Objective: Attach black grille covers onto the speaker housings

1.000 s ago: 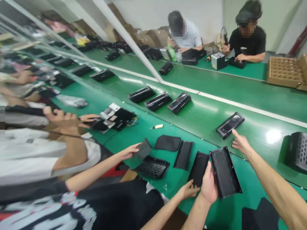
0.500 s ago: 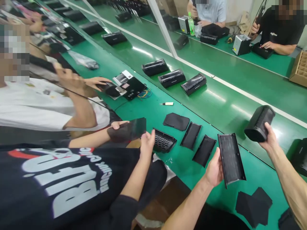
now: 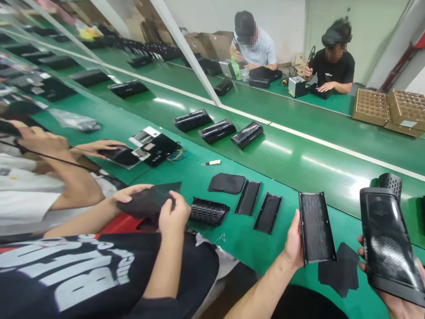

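Observation:
My left hand [image 3: 294, 243] grips the edge of a curved black plastic panel [image 3: 317, 230], held upright above the green table with its hollow side facing me. On the right, my right hand [image 3: 396, 303] is wrapped round a glossy black speaker-like housing [image 3: 385, 235], its dotted face turned towards me. Part of that hand is hidden behind the housing. Between my hands, a fanned pile of thin black sheets [image 3: 340, 270] lies on the table. Just beyond the housing shows a black perforated part [image 3: 392, 184]; whether it is joined to the housing I cannot tell.
Left of me, a co-worker's hands [image 3: 174, 215] hold a black sheet [image 3: 146, 201]. Before them lie black panels [image 3: 248, 197], a perforated panel [image 3: 209, 212], stacked sheets [image 3: 227, 182] and a pale-handled knife [image 3: 212, 162]. Black housings [image 3: 217, 130] sit on the green conveyor. Divided cartons [image 3: 370, 106] stand far right.
My right hand has brought the housing nearer and turned its dotted face towards me. My left hand still holds the panel, now more upright. The view has tilted up and shifted right.

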`<state>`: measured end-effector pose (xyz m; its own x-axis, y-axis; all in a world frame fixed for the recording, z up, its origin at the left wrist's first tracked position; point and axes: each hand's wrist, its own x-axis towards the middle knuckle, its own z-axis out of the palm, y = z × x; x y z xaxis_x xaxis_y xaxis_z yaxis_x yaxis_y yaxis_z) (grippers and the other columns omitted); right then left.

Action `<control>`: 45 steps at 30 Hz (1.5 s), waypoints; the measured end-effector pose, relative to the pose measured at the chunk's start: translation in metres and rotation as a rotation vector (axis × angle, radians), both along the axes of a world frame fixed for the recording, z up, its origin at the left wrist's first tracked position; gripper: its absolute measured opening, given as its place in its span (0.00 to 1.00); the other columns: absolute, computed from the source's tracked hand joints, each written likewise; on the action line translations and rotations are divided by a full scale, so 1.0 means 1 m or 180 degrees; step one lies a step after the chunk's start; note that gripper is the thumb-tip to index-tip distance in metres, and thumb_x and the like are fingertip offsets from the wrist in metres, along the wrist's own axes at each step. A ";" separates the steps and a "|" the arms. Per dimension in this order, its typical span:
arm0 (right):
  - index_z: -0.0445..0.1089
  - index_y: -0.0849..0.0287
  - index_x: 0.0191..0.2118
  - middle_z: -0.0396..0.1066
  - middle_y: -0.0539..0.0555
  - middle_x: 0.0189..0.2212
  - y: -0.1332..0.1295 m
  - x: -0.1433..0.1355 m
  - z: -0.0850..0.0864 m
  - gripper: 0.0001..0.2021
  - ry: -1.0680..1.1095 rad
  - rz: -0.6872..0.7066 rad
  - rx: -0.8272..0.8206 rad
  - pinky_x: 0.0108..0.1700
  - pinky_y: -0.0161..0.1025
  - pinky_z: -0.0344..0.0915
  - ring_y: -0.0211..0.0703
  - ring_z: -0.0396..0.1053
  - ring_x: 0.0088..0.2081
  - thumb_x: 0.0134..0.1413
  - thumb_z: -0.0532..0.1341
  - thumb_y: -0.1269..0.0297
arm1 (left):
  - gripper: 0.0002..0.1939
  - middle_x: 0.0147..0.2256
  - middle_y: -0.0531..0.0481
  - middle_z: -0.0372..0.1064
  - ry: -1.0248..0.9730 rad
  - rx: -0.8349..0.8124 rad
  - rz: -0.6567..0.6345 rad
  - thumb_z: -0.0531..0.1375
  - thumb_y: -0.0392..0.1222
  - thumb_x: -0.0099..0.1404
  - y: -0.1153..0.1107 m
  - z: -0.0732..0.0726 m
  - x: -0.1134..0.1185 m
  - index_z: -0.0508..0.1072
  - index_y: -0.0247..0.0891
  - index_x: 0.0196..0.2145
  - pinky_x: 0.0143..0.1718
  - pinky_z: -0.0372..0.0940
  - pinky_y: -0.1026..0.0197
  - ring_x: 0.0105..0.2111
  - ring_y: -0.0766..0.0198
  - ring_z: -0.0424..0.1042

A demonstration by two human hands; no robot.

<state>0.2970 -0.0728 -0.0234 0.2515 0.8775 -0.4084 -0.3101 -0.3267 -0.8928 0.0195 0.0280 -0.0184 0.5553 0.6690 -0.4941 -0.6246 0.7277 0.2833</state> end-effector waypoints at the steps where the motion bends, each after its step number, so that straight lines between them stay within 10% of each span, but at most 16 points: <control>1: 0.52 0.55 0.78 0.78 0.70 0.56 -0.013 -0.003 -0.004 0.48 0.0260 -0.0203 -0.0197 0.48 0.79 0.75 0.78 0.80 0.50 0.62 0.49 0.29 | 0.36 0.41 0.47 0.84 -0.0007 0.0002 -0.0036 0.49 0.70 0.74 -0.003 0.000 0.004 0.86 0.39 0.44 0.52 0.71 0.51 0.44 0.51 0.81; 6: 0.56 0.59 0.76 0.83 0.64 0.50 -0.042 -0.004 0.022 0.46 -0.0255 -0.1038 -0.0810 0.55 0.68 0.77 0.75 0.79 0.53 0.61 0.60 0.36 | 0.37 0.37 0.43 0.83 -0.0164 -0.0050 -0.0074 0.54 0.74 0.68 -0.019 -0.001 0.024 0.86 0.37 0.40 0.46 0.72 0.55 0.40 0.52 0.80; 14: 0.44 0.49 0.79 0.55 0.58 0.76 -0.007 -0.069 0.115 0.48 -0.2346 0.0618 -0.0172 0.71 0.57 0.60 0.63 0.55 0.74 0.63 0.63 0.39 | 0.43 0.48 0.42 0.82 -0.0743 0.0527 -0.0271 0.40 0.71 0.75 -0.034 0.015 0.051 0.83 0.38 0.55 0.58 0.66 0.44 0.57 0.41 0.75; 18: 0.42 0.49 0.80 0.54 0.60 0.76 -0.003 -0.088 0.113 0.48 -0.2977 0.0775 -0.0161 0.71 0.60 0.58 0.64 0.57 0.73 0.63 0.61 0.37 | 0.45 0.51 0.46 0.81 -0.0917 0.0830 -0.0257 0.33 0.66 0.77 -0.040 0.024 0.059 0.82 0.40 0.58 0.64 0.61 0.40 0.65 0.40 0.68; 33: 0.42 0.49 0.80 0.60 0.63 0.72 0.003 -0.095 0.104 0.49 -0.3787 0.0844 -0.0143 0.69 0.63 0.58 0.68 0.61 0.70 0.62 0.59 0.34 | 0.39 0.49 0.51 0.82 -0.0878 0.0904 0.0091 0.55 0.81 0.61 -0.038 0.025 0.072 0.87 0.49 0.48 0.67 0.63 0.47 0.66 0.40 0.68; 45: 0.40 0.55 0.80 0.60 0.70 0.70 0.019 -0.083 0.104 0.52 -0.3886 0.1167 -0.0765 0.65 0.65 0.63 0.74 0.64 0.68 0.60 0.59 0.34 | 0.43 0.55 0.30 0.78 -0.0627 0.0129 0.0435 0.61 0.74 0.65 -0.041 0.006 0.093 0.82 0.28 0.54 0.66 0.65 0.40 0.60 0.36 0.75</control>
